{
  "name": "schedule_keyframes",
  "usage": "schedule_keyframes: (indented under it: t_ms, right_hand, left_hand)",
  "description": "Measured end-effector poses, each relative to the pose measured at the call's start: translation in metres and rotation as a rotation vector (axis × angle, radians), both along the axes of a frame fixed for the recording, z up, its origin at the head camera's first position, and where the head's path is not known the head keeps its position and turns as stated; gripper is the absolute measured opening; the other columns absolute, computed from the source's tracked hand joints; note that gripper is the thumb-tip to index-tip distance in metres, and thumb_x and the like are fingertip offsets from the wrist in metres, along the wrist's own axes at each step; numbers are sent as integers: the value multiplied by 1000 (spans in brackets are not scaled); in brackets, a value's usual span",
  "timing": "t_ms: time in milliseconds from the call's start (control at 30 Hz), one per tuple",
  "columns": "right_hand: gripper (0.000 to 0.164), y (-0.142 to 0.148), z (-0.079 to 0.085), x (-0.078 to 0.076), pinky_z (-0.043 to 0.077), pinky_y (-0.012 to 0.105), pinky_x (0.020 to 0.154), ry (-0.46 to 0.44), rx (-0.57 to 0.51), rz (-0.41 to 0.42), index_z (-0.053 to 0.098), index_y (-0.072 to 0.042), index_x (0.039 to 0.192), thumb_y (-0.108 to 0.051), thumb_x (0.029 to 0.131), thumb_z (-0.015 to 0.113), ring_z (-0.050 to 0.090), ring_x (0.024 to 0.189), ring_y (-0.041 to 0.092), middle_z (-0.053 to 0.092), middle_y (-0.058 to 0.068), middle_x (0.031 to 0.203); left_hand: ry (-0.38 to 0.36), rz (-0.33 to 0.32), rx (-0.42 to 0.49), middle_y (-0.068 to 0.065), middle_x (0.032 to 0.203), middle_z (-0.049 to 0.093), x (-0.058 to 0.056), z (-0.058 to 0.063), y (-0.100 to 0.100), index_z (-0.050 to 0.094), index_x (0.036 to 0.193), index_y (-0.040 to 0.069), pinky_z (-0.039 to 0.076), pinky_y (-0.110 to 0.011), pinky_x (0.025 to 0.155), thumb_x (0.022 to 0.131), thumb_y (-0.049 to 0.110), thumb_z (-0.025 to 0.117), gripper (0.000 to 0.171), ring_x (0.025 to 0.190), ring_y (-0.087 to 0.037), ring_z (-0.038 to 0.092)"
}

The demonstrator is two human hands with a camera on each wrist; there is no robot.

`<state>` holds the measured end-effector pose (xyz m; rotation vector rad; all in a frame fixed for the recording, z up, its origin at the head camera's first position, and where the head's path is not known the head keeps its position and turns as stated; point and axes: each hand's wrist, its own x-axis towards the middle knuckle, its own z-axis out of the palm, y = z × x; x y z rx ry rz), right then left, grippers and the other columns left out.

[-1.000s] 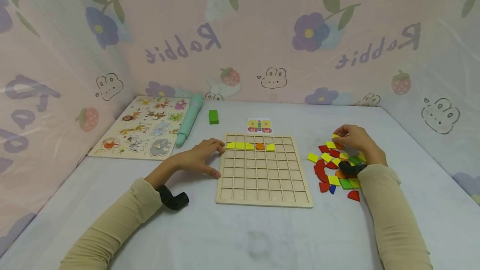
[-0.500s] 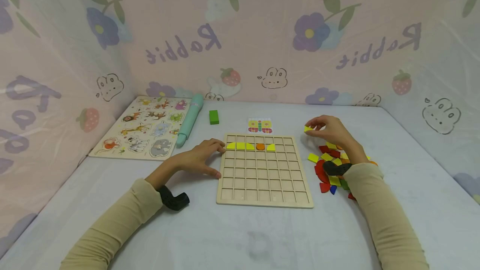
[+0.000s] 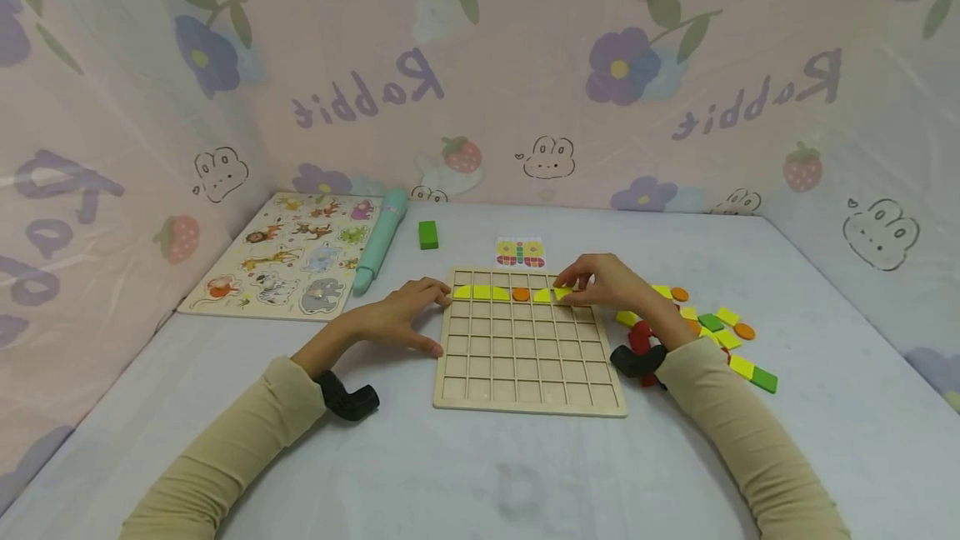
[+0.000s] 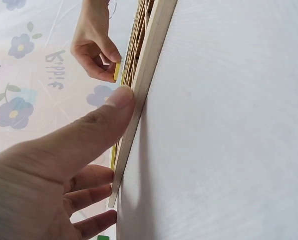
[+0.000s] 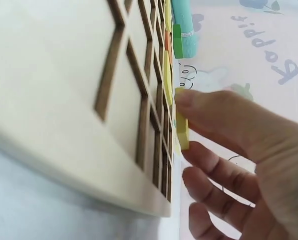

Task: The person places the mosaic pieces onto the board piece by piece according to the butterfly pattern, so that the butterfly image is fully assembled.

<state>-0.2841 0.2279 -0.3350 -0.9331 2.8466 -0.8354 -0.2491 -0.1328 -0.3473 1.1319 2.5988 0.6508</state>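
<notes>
A wooden grid board (image 3: 528,372) lies in the middle of the table. In its second row from the back sit a yellow square (image 3: 482,292), yellow quarter-rounds (image 3: 542,297) and an orange disc (image 3: 521,294). My right hand (image 3: 609,283) pinches a yellow tile (image 5: 182,127) between thumb and fingers, low over that row just right of the last quarter-round. My left hand (image 3: 401,317) rests at the board's left edge, thumb and fingers spread; in the left wrist view the thumb (image 4: 120,97) touches the side of the board.
Loose red, yellow, green and orange tiles (image 3: 726,340) lie right of the board, partly hidden by the right forearm. Behind the board is a butterfly pattern card (image 3: 521,252). A green block (image 3: 428,235), a teal stick (image 3: 381,240) and an animal puzzle board (image 3: 247,269) stand back left.
My right hand has carried the yellow tile left from the loose heap to the board's second row. The left hand has stayed at the board's edge.
</notes>
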Motion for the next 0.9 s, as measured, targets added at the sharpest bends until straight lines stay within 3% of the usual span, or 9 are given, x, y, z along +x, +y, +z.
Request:
schedule_keyframes:
  t_ms: [900]
  right_hand:
    - [23,1,-9,-2,43,28,66,-24,-26,-8,71,-11,99,-22,79,75,52,75,15,63,-1,88]
  left_hand:
    - [14,-12,5,-15,142,33,0,0,0,45,127,5,25,-52,106,76,42,74,69,131,-34,29]
